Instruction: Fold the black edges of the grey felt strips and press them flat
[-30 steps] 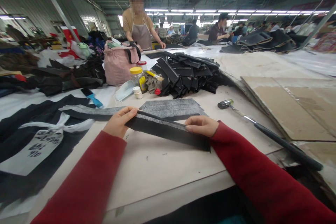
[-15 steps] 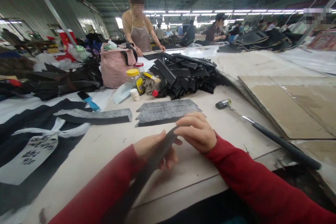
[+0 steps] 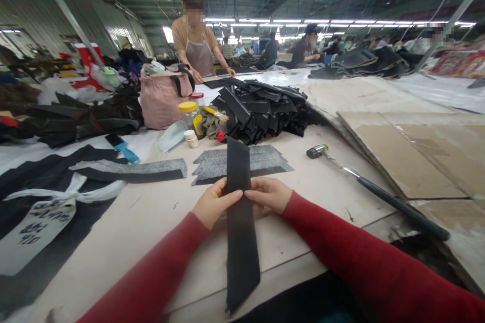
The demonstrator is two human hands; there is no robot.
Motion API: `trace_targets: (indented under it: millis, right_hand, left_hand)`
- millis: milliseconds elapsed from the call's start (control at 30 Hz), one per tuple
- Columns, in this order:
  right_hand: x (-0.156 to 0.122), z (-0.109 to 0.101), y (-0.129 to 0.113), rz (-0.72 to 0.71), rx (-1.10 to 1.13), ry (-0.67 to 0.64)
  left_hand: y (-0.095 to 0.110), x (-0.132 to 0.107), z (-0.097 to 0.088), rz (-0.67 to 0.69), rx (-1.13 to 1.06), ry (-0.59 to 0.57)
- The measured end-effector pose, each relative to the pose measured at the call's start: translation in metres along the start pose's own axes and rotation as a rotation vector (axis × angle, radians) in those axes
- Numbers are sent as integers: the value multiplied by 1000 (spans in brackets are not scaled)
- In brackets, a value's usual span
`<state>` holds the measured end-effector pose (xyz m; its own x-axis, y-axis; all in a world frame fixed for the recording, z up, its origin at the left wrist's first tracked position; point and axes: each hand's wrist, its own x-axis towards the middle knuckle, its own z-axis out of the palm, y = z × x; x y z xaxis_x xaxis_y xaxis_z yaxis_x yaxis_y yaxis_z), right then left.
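A long black strip of material (image 3: 241,242) with slanted ends is held upright in front of me, its smooth dark face toward the camera. My left hand (image 3: 215,203) grips its left edge, thumb on the front and fingers behind. On the opposite edge, my right hand (image 3: 270,195) pinches it the same way, the thumbs nearly meeting. Just beyond the hands lie several grey-faced strips (image 3: 265,159) overlapping on the board, partly hidden by the held strip. Another grey and black strip (image 3: 151,170) rests to the left.
A long-handled hammer (image 3: 356,175) lies at right beside stacked cardboard (image 3: 409,156). Behind the strips are a heap of black pieces (image 3: 265,111), a yellow-lidded jar (image 3: 188,116), a small white bottle (image 3: 191,138) and a pink bag (image 3: 162,98). A co-worker (image 3: 199,45) stands across the table.
The black strip has turned from a slanted, edge-on hold to upright and face-on. My right hand has come down to its right edge, and my left now grips the left edge.
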<state>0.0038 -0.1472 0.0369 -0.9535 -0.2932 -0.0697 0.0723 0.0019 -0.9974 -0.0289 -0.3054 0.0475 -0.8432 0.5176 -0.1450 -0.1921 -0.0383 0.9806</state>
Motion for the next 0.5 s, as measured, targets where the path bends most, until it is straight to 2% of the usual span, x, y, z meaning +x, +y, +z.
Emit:
trace_targets:
  millis: [200,500]
  right_hand:
    - [-7,3,-3,140,-59,-150]
    - [-9,5,-9,226,-229,-100]
  left_hand:
    - [0,-2,-1,-78,20,30]
    - [-8,1,-4,-17,176,114]
